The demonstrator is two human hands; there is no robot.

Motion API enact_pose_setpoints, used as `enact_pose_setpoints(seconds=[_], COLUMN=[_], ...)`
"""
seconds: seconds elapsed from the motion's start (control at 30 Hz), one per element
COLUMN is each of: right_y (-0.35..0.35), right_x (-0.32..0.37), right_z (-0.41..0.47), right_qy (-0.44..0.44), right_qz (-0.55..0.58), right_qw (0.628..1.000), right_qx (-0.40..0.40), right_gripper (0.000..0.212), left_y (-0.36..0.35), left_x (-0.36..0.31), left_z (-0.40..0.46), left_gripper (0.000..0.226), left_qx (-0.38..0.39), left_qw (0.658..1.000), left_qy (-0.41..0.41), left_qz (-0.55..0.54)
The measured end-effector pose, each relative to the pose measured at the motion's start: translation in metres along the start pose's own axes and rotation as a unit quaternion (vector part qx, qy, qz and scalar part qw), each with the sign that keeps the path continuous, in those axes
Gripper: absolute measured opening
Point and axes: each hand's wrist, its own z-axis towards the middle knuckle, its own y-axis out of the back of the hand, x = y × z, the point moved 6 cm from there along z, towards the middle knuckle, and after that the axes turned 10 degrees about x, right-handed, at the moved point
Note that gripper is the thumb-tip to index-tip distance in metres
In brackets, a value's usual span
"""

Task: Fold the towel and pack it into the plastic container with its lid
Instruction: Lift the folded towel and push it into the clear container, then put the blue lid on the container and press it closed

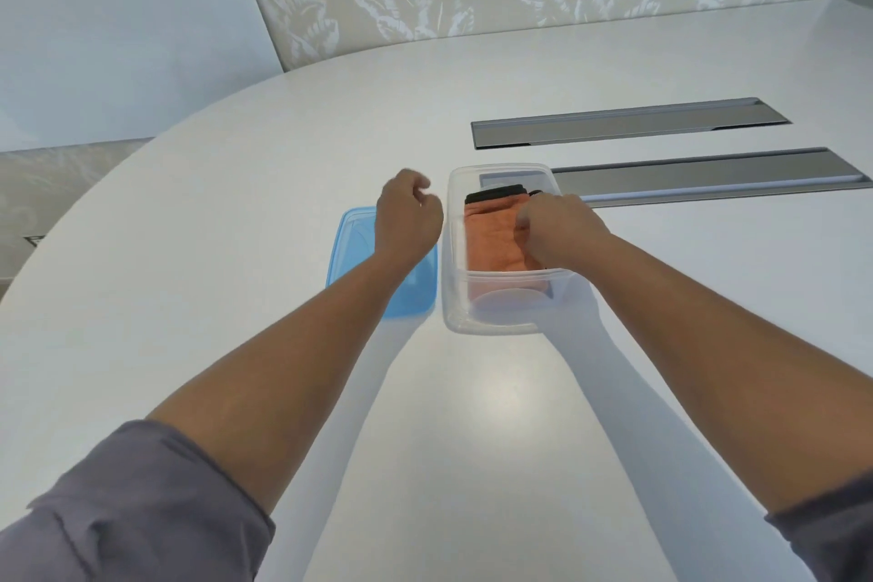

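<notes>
A clear plastic container (456, 298) stands on the white table. Inside it lies a folded orange towel (489, 234) with a black trim at its far end. My right hand (560, 229) reaches into the container, fingers curled down against the towel's right side. My left hand (408, 213) hovers loosely curled just left of the container, above the blue lid (352, 246), holding nothing. The lid lies flat on the table beside the container's left wall, partly hidden by my left forearm.
Two long grey metal cable slots (628, 123) (708, 177) are set into the table behind and right of the container. The curved table edge (141, 156) runs along the far left. A patterned wall stands behind.
</notes>
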Motion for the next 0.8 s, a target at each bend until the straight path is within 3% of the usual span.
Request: enact_pose_setpoints(seconds=[0.13,0.23,0.37,0.57,0.7,0.8], right_y=[-0.001,-0.003,-0.003,0.0,0.001,0.0], right_x=[-0.005,-0.01,-0.012,-0.014,-0.014,-0.018], right_z=[0.001,0.0,-0.001,0.0,-0.001,-0.003], right_qy=[0.015,0.008,-0.014,-0.015,-0.007,-0.01], right_qz=[0.093,0.141,0.173,0.229,0.249,0.308], right_qw=[0.995,0.989,0.984,0.971,0.965,0.947], right_qx=[-0.038,-0.053,-0.047,-0.062,-0.08,-0.092], right_gripper=[0.023,0.031,0.06,0.073,0.073,0.075], left_y=[-0.009,-0.015,-0.021,-0.029,-0.031,-0.033], left_x=[0.04,0.047,0.045,0.04,0.042,0.052], left_z=[-0.007,-0.013,-0.021,-0.023,-0.028,-0.033], left_gripper=[0.014,0.021,0.043,0.038,0.041,0.052], left_qx=[0.106,0.161,0.21,0.219,0.214,0.233], left_qw=[0.982,0.966,0.949,0.921,0.889,0.878], left_qy=[0.122,0.141,0.128,0.087,0.103,0.153], left_qz=[0.094,0.143,0.197,0.312,0.391,0.389])
